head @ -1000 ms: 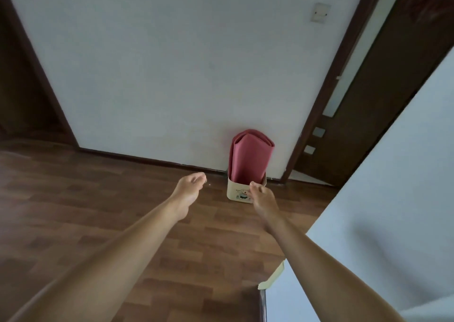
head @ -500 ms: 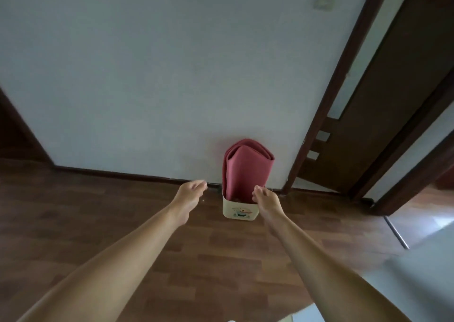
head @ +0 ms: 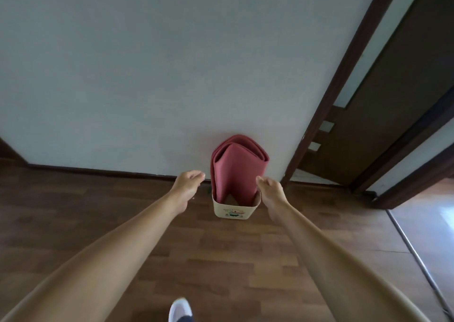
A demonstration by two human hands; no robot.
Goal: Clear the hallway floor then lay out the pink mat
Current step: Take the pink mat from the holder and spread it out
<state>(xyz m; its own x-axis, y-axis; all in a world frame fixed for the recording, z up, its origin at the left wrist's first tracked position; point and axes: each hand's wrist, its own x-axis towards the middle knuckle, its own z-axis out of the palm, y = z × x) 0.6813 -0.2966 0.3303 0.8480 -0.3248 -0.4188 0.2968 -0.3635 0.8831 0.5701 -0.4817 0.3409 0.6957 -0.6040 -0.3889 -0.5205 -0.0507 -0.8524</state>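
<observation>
The pink mat [head: 235, 172] stands folded upright in a small cream bin [head: 233, 211] set against the white wall. Both my arms reach forward toward it. My left hand [head: 188, 186] hovers just left of the mat, fingers loosely apart, holding nothing. On the mat's right side, close to the bin's rim, my right hand [head: 270, 190] is also open and holds nothing. Neither hand clearly touches the mat.
Brown wood-pattern floor [head: 73, 211] spreads left and toward me. A dark door frame and open door [head: 383, 115] stand to the right, with a lighter floor and threshold strip [head: 417, 255] beyond. My white shoe [head: 180, 309] shows at the bottom edge.
I have stepped closer to the wall, so the mat and bin loom larger. Both hands have advanced to either side of the mat. The pale surface at lower right has left the view.
</observation>
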